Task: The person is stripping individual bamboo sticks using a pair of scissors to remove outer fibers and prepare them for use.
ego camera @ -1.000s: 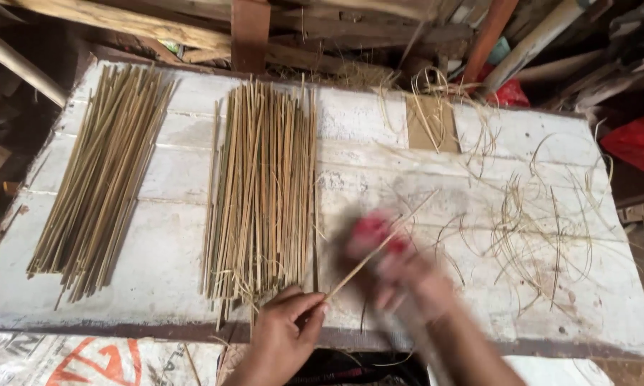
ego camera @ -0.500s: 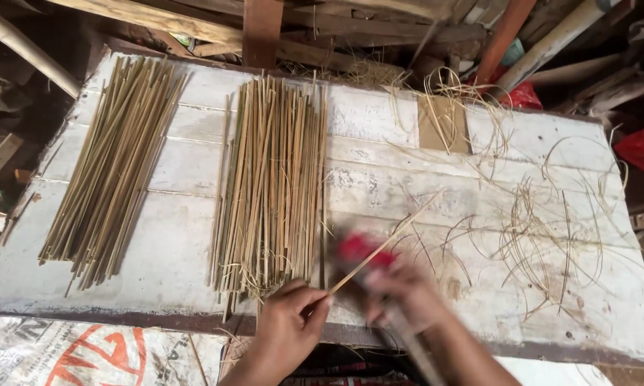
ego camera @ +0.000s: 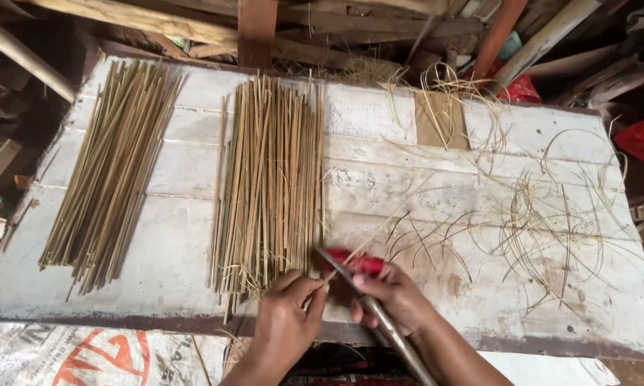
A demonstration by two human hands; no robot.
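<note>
My left hand [ego camera: 284, 323] pinches the near end of a thin bamboo sliver [ego camera: 383, 227] that slants up to the right over the white plank table [ego camera: 379, 179]. My right hand [ego camera: 395, 299] grips a long knife [ego camera: 340, 261] with a red piece by the blade; the blade lies against the sliver right next to my left fingertips. The knife's grey handle runs down past my right wrist. Just left of my hands lies a pile of bamboo sticks [ego camera: 268, 179], ends towards me.
A second pile of bamboo sticks [ego camera: 111, 171] lies at the table's left. Curled thin shavings [ego camera: 543, 221] spread over the right half. A small tan board [ego camera: 440, 118] sits at the back. Timber and red items crowd behind the table; a printed sack [ego camera: 64, 354] hangs below.
My right hand, blurred with motion before, has drawn the knife down along the sliver towards my left fingers. The left hand has kept its hold.
</note>
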